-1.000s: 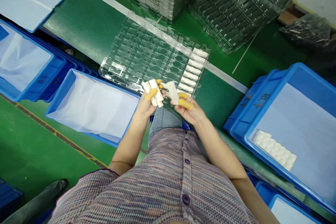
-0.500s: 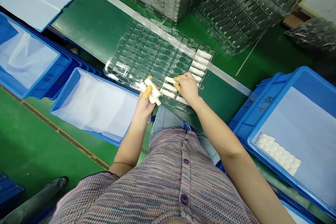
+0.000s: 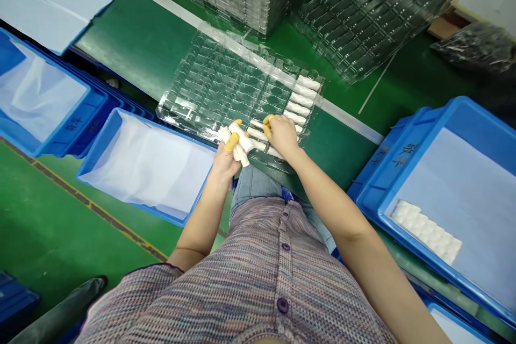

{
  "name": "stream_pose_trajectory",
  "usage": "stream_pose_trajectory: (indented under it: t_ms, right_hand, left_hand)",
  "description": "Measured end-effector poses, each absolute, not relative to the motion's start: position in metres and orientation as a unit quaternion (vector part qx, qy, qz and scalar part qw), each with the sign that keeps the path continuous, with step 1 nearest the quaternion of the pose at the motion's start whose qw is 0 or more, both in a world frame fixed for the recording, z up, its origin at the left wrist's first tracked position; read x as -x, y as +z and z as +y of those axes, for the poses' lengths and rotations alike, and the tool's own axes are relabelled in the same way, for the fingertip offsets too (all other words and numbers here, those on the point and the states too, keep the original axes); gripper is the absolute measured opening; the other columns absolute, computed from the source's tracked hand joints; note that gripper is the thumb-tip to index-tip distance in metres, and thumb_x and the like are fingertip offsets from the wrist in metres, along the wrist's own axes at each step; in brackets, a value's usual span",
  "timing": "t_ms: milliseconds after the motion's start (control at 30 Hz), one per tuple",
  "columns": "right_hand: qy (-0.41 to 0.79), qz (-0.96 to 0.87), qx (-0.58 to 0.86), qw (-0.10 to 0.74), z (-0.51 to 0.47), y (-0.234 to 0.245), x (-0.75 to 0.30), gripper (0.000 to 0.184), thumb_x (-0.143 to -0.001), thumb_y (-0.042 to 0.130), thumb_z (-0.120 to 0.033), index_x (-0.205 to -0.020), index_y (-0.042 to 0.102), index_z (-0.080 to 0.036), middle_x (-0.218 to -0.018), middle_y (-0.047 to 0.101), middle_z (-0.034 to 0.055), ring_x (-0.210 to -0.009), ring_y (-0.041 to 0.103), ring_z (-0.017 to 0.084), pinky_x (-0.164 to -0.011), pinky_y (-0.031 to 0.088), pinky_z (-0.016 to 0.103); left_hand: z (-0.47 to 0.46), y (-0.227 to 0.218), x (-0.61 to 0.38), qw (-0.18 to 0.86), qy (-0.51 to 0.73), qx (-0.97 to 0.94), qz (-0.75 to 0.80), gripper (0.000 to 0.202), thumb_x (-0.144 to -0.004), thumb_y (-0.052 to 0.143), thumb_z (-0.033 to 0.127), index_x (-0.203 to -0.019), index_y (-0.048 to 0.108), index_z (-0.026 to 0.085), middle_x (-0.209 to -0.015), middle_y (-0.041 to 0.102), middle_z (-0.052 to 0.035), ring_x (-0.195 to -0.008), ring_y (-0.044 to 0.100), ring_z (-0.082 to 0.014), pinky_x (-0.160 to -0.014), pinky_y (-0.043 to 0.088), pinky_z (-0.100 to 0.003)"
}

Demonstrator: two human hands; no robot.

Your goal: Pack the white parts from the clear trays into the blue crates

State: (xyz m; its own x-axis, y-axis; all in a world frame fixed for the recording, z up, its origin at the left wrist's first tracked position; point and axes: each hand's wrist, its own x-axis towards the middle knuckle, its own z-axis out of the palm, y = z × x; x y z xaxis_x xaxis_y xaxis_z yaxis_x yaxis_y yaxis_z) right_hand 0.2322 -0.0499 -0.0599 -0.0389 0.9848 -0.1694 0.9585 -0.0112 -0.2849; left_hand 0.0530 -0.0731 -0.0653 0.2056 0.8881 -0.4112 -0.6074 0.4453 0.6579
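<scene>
Over to the tray went the right hand (image 3: 283, 134)! One second earlier it was beside the left hand with a slim white piece in its fingers; by this moment its capped fingertips were bent down over the clear blister tray (image 3: 226, 72), close to the near edge and toward the right corner. Whether they pinched anything, I couldn't tell; the knuckles blocked the view. The hands were apart but close neighbours, and the left hand (image 3: 224, 160) was clamped on a loose bundle of white pieces (image 3: 243, 138) at the tray's near edge, thumb in its yellow finger cot (image 3: 231, 142) pressed across the top.

Underneath, the tray lay on the green counter (image 3: 121, 37), near the counter's front edge. One column of seated white pieces (image 3: 301, 99) ran along the tray's right edge, and the next column in had more white pieces (image 3: 257, 133) at its near end.

Good form, in my judgement, called for a light touch: piece lined up with its slot, fingertips pressing straight down, no brushing against the neighbours. That thin plastic looked liable to flex, so the bundle was best kept off the rim, with its ends fanned for an easy pick.
</scene>
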Motion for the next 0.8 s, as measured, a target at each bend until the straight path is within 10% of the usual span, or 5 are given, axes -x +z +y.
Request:
stream_pose_trajectory:
  t_ms: [800]
  right_hand:
    - [0.263,-0.690,0.658,-0.149,0.009,-0.029,-0.224,0.029,-0.082,0.069,-0.018,-0.111,0.074,-0.019,-0.119,0.078,0.0121,-0.113,0.070,0.031,-0.101,0.046,0.044]
  left_hand:
    - [-0.065,-0.099,-0.052,0.755,0.512,-0.164,0.376,0.068,-0.053,0.102,0.046,-0.108,0.071,0.022,-0.079,0.065,0.0025,-0.062,0.059,-0.0097,-0.057,0.044,-0.023]
